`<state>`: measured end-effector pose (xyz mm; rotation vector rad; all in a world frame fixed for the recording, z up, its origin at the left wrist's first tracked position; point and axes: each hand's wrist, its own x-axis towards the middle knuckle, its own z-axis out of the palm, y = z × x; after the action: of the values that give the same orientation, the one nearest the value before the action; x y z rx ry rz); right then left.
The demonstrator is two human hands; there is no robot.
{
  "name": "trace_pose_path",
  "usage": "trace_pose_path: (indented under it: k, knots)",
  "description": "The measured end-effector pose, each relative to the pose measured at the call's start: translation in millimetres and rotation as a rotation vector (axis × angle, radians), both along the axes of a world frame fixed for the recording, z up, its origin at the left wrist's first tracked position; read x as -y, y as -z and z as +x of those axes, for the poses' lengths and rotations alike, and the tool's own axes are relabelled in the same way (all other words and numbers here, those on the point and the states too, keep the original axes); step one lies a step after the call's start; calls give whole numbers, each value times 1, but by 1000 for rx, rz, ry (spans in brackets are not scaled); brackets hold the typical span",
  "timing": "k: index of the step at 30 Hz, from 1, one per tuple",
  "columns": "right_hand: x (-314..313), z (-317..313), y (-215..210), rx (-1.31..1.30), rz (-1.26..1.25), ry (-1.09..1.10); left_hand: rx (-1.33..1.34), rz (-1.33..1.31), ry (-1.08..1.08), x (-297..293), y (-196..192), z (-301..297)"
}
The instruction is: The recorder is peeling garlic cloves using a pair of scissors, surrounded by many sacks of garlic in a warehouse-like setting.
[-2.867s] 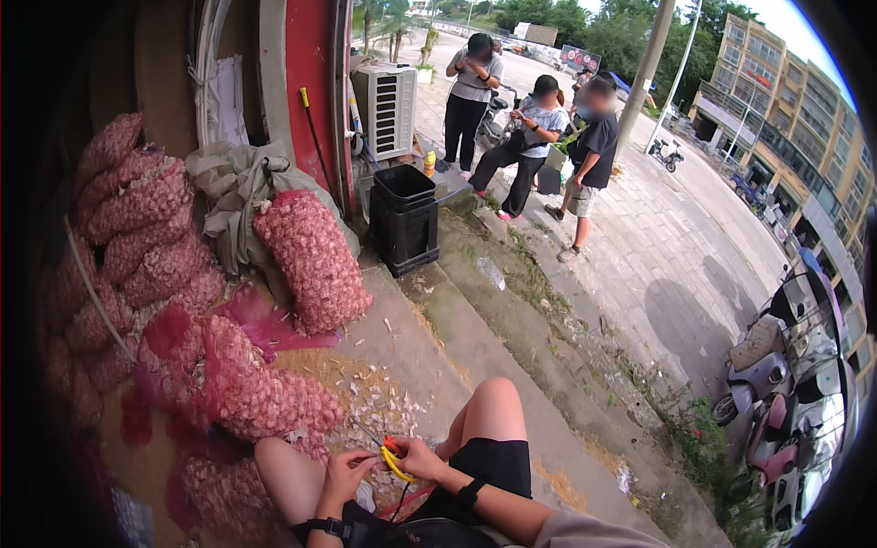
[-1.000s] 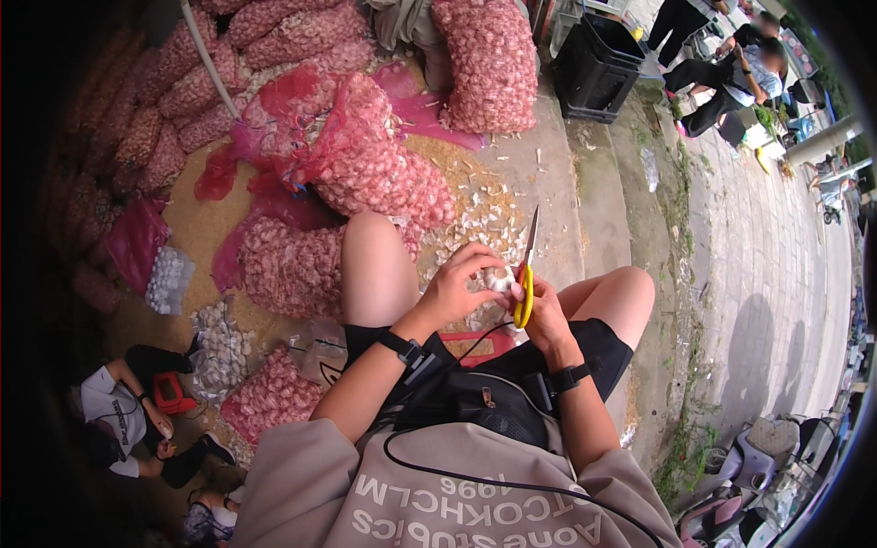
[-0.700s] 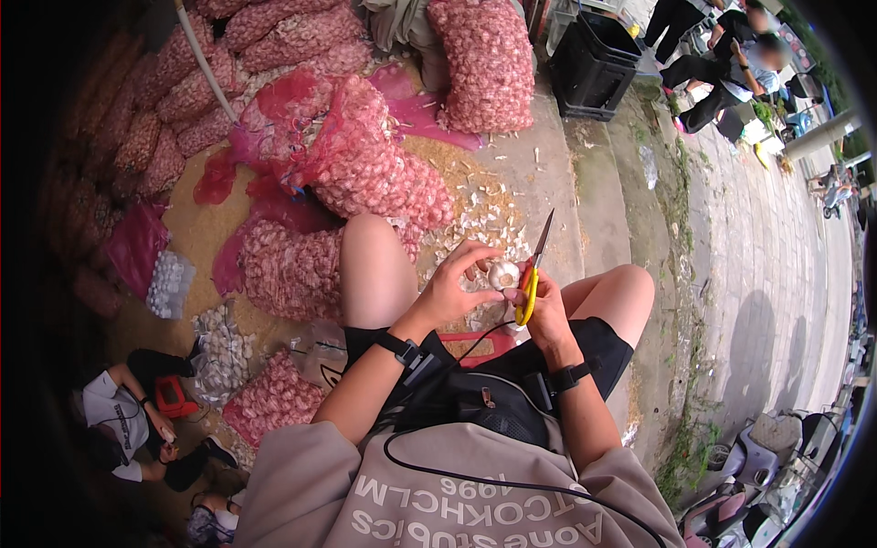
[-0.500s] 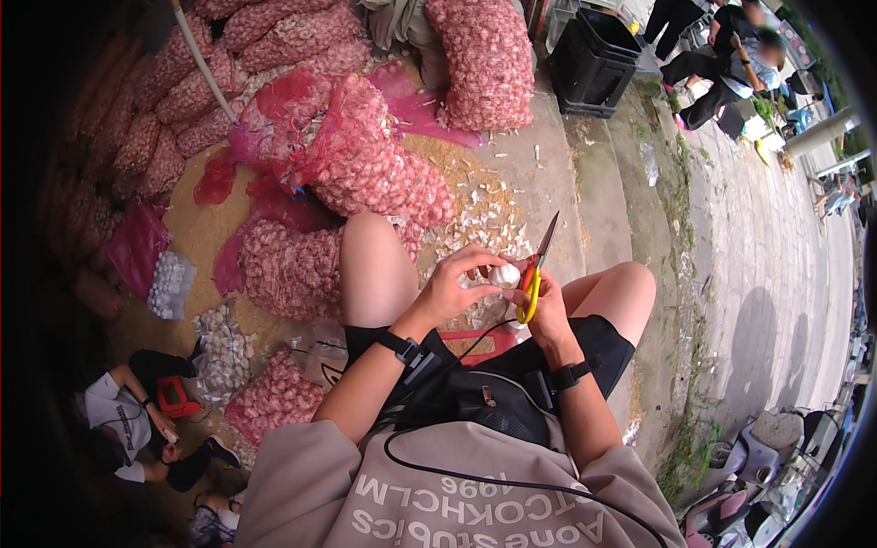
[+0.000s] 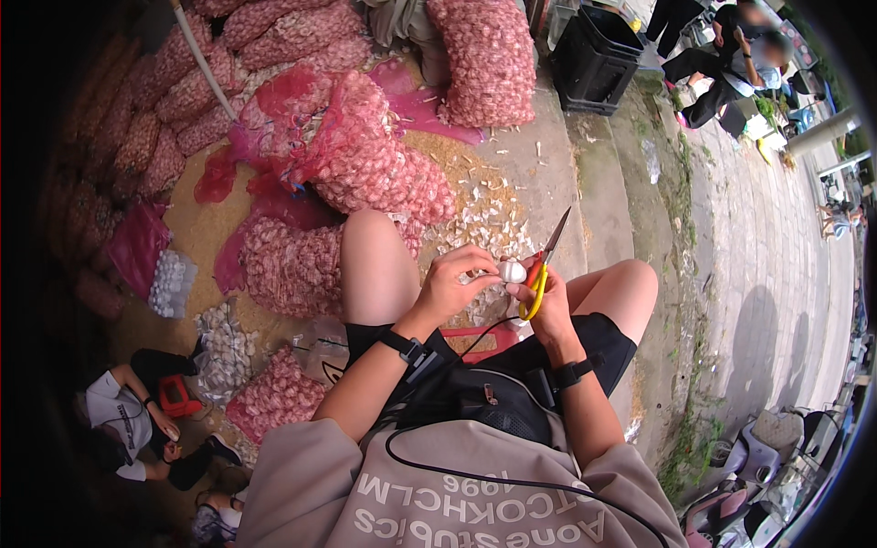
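Note:
A whitish garlic bulb [image 5: 513, 271] is between my two hands, above the gap between my knees. My left hand [image 5: 457, 279] is closed in a pinch, its fingertips at the bulb's left side; whether they grip loose skin is too small to tell. My right hand [image 5: 548, 311] is wrapped around scissors [image 5: 537, 290] with yellow and red handles, their dark blades pointing up and away from me. Its thumb and fingers also touch the bulb's lower right side. Peeled white garlic skins [image 5: 472, 233] lie scattered on the ground beyond my hands.
Mesh sacks of pinkish garlic [image 5: 379, 169] lie ahead and left, with more stacked behind. A smaller sack [image 5: 279, 393] and a pile of white bulbs [image 5: 224, 354] are at left, near a seated person [image 5: 128, 425]. A black bin [image 5: 596, 59] stands far right.
The bulb and the scissors have shifted slightly right. My left fingers, earlier spread around the bulb, are now pinched together at its left side.

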<state>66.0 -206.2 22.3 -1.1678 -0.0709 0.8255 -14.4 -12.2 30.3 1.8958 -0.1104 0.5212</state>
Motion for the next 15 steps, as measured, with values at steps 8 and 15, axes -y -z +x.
trace_pose_path:
  k: [8, 15]
  knots:
    - [-1, -2, 7, 404, 130, -22, -514, -779, 244, 9, 12, 3]
    - [-3, -4, 5, 307, 88, -10, -418, -635, 184, 6, 13, 4]
